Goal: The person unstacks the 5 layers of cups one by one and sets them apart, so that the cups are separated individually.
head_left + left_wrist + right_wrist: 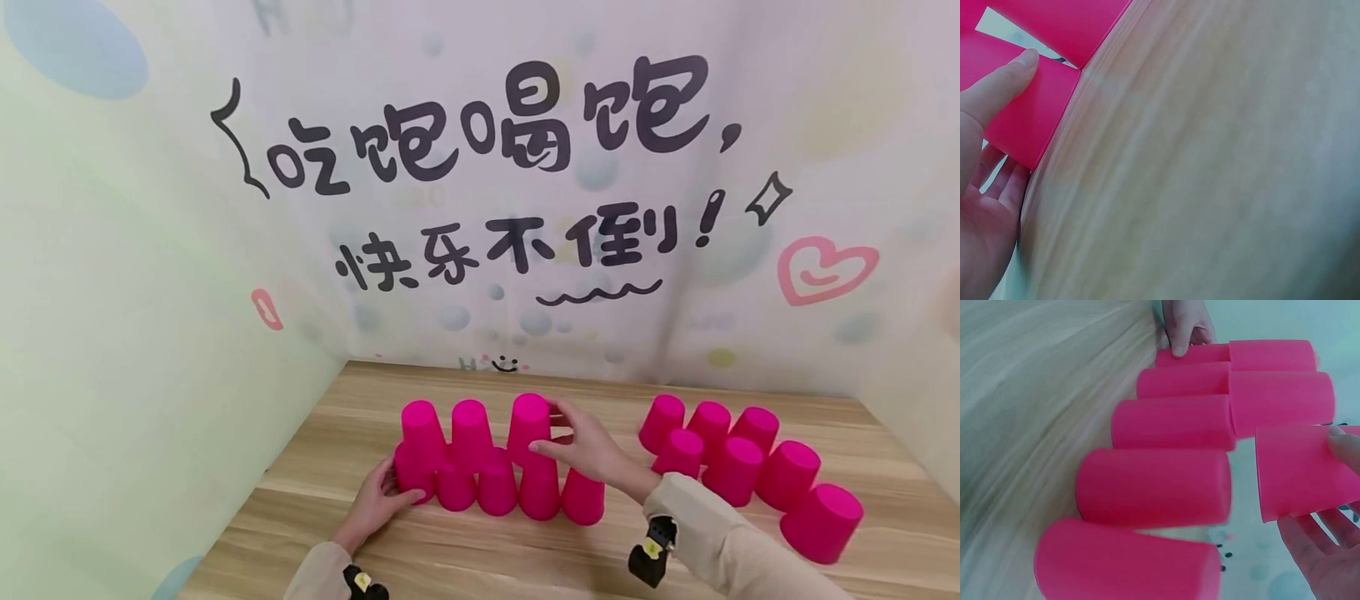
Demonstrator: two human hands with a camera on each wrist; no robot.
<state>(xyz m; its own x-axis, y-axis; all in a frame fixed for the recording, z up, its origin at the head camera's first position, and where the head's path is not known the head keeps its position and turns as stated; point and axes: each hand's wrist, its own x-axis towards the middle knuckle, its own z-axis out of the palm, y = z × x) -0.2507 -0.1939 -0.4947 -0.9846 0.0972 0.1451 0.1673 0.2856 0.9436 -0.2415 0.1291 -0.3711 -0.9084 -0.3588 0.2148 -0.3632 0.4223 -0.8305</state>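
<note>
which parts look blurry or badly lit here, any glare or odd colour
Head view: even light, crisp black lettering, no harsh glare on the pink cups; left wrist view: wooden tabletop soft and smeared, darkening at the lower right corner; right wrist view: tabletop grain soft too, cups redder than in the head view.

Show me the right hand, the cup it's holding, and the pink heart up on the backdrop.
Right hand (588, 448): head view, on the back of the hand.
Cup (1300, 472): right wrist view, on its side wall.
Pink heart (821, 278): head view, on the curved line inside it.
</note>
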